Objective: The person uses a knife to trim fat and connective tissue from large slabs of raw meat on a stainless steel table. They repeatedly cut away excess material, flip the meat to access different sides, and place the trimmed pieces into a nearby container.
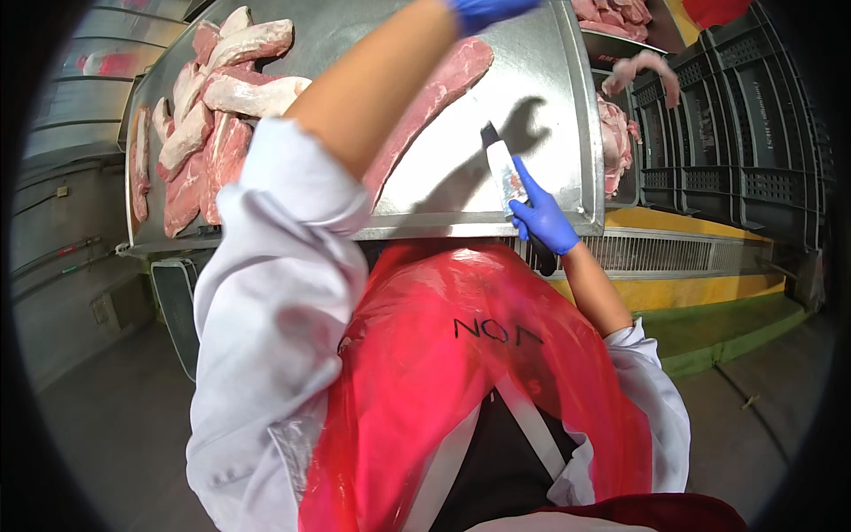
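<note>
1. Right hand (545, 217): gloved, at 2 o'clock from the middle of the view, closed round a knife (503, 173). The blade points to 11 o'clock, over bare metal.
2. Left hand (487, 9): gloved, at 12 o'clock, well apart from the right; the upper edge cuts it off, so I cannot tell its grip.
3. The long slab of meat (456, 71) lies at 12 o'clock on the desk (545, 80), partly hidden behind the left forearm.
4. The step looks like a pause between cuts, knife off the slab. A further cut would call for the left hand steadying the meat, clear of the blade.
5. Farther out: a heap of meat (188, 142) at 10 o'clock; loose meat pieces (614, 146) and black crates (749, 133) at 2. A curved pale strip (647, 66) shows near the crates; whether supported, I cannot tell.
</note>
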`<state>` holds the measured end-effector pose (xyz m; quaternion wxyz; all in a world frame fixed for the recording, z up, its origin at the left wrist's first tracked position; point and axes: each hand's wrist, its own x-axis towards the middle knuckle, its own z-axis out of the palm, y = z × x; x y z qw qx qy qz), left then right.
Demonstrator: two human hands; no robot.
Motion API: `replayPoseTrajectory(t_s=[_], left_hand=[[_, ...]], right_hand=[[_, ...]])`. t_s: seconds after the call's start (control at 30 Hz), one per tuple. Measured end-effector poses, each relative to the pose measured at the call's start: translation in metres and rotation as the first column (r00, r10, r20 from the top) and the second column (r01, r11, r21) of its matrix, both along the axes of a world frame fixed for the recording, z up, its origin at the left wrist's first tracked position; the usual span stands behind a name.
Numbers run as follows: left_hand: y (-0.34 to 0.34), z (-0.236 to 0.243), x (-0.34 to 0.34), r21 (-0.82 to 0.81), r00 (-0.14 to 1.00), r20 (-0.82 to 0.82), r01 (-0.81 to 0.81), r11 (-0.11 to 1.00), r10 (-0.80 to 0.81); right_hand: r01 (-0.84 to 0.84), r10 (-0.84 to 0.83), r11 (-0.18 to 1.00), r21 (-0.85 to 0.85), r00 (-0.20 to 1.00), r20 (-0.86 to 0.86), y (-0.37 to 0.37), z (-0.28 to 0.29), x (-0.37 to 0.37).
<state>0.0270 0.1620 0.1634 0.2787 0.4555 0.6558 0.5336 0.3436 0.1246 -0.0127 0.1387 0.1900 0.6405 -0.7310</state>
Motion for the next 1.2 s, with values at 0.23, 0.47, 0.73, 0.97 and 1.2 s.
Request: replayPoseTrajectory(t_s=[0.23,0.47,0.73,0.97,1.2], left_hand=[[-0.391,-0.203,-0.014,-0.376,0.757,-0.54,-0.609,0.699,0.368],[-0.477,-0.235,0.044,-0.269,0.709,-0.494,-0.675,0.687,0.503],[-0.503,-0.243,0.06,-0.267,0.794,-0.303,-0.601,0.753,0.527],[-0.496,-0.233,0.055,-0.225,0.839,-0.335,-0.513,0.828,0.429],[-0.494,-0.24,0.055,-0.197,0.849,-0.327,-0.49,0.849,0.415]], right_hand=[[0.05,-0.049,0.998,0.041,0.998,-0.042,0.002,-0.004,-0.093],[0.062,-0.049,0.953,0.297,0.998,-0.05,-0.016,-0.026,-0.261],[-0.103,0.035,0.892,0.44,0.986,0.161,-0.064,0.017,-0.163],[-0.11,0.0,0.761,0.639,0.985,0.17,-0.07,0.022,-0.24],[-0.053,-0.042,0.873,0.484,0.982,0.183,-0.094,0.031,-0.178]])
